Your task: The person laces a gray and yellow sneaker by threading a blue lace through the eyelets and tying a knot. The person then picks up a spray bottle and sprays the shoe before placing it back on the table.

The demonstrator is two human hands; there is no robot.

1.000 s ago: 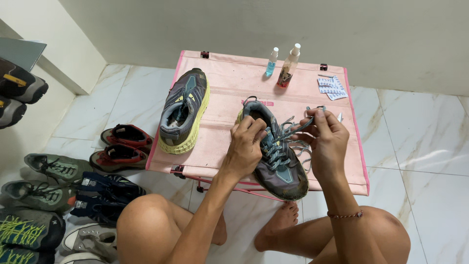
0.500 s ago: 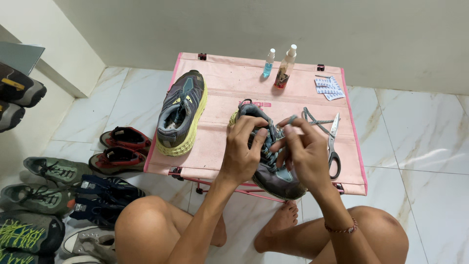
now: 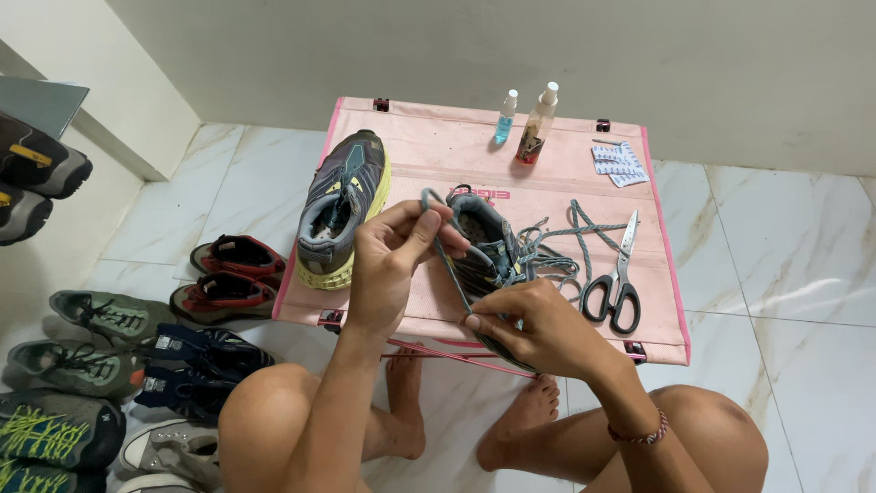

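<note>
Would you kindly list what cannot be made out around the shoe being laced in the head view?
- Front half of the grey shoe: hidden behind the right hand.
- Where the lace enters the shoe: covered by the right hand and left hand.
- Small packets at the pink table corner: too small to identify.
- Shoes at the left edge: cut off.

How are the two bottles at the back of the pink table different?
The blue bottle is shorter and slimmer, and the brown bottle beside it is taller and wider. The blue bottle holds clear bluish liquid, while the brown bottle looks amber with a dark patch on its side. The blue bottle stands left of the brown bottle. Both stand upright on the pink table with white tops.
</note>
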